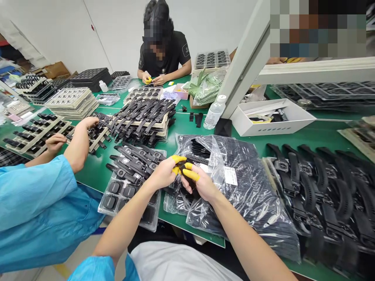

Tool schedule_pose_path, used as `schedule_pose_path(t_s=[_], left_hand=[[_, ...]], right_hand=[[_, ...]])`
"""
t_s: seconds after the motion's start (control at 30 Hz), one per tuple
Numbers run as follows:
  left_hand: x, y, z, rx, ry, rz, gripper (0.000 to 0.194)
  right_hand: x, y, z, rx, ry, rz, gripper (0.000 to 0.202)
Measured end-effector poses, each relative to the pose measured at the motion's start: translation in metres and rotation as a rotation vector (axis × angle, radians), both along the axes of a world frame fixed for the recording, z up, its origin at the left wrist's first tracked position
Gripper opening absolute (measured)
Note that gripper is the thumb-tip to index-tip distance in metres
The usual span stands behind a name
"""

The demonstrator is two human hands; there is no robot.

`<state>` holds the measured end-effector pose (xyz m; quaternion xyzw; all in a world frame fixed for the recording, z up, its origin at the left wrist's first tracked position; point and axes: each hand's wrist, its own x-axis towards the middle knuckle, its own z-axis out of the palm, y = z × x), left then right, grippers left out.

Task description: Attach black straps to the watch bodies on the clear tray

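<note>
Holding a black piece (184, 168) between left hand (164, 173) and right hand (206, 188), with fingers of both pinched narrow around it and yellow covers (193, 175) on several tips. Gripped from two sides, so about equally near to each hand and directly between them, ahead of the body. Hard to be sure of its long axis, with fingers over most of it; seems to slant from the left fingertips down toward the right palm, roughly along the line joining the hands. Placed, in view, over the left end of the bag (249, 210) of packed black strips; cannot tell whether lifted clear of it or resting on it. Nearer to the tray (102, 208) with the left hand, nearer to the middle of the bag with the right. Set with square pieces (109, 201) in the tray's near wells, and with watches (140, 162) across the far part, straps slanting from upper left to lower right. Flanked beyond the bag, at far right, by more watches laid in rows. Bordered well to the left by a co-worker's blue sleeve (43, 191), apart from the held piece, along the same green bench (96, 171).
</note>
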<state>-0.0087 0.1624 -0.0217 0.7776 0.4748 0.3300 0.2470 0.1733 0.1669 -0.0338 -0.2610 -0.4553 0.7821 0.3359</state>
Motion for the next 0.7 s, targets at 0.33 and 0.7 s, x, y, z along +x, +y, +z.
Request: schedule_pose_path(t_s=[0.33, 0.7], left_hand=[[-0.008, -0.012, -0.001, 0.084, -0.028, -0.063, 0.050], [-0.005, -0.015, 0.000, 0.113, 0.015, -0.024, 0.052]], right_hand=[[0.001, 0.000, 0.003, -0.070, 0.032, 0.035, 0.024], [0.002, 0.002, 0.003, -0.105, 0.058, 0.016, 0.026]])
